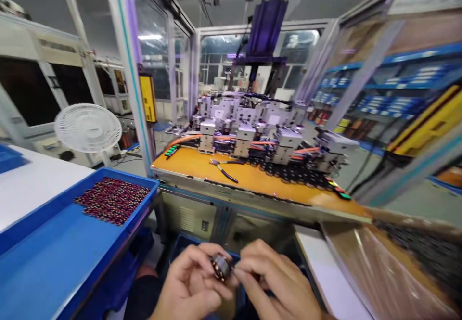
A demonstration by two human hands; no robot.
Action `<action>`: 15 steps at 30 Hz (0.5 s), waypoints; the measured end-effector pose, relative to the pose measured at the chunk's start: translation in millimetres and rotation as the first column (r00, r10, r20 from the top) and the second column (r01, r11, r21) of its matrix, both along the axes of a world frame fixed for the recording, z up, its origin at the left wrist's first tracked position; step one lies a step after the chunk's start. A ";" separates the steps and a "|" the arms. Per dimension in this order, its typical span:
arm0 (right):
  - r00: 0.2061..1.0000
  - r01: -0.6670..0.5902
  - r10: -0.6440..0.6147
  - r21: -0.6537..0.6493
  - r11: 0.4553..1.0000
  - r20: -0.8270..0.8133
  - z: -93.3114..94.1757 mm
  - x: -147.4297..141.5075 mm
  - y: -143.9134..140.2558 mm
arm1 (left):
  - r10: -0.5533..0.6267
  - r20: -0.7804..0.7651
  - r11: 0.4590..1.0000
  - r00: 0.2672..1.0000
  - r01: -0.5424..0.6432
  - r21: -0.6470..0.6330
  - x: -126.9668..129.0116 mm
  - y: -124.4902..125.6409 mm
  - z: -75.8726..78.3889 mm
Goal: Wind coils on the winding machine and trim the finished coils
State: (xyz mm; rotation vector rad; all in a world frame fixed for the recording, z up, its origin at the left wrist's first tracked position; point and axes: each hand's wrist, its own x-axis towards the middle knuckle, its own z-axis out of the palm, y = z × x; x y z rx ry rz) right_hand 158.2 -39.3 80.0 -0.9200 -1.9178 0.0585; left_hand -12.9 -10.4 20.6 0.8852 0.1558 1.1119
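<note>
Low in the head view, my left hand (193, 281) holds a small round motor stator (221, 267) between thumb and fingers. Its side is grey metal, and copper windings show on the face turned to the left. My right hand (274, 276) is closed in a pinch right at the stator's right side. What its fingertips grip there is too small to make out. Both hands are above my lap, in front of the machine table (252, 180).
At left, a blue tray (72, 257) carries many small dark red parts (111, 199). Pliers (225, 171) lie on the orange tabletop before a row of machine fixtures (243, 139). A plastic-lined box (382, 267) of dark parts stands at right. A white fan (88, 127) stands behind the tray.
</note>
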 end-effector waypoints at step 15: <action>0.959 -0.238 0.202 -0.180 0.954 -0.199 10.3 6.8 11.4 | -0.218 -0.154 0.976 0.964 0.215 -0.037 4.1 7.6 0.8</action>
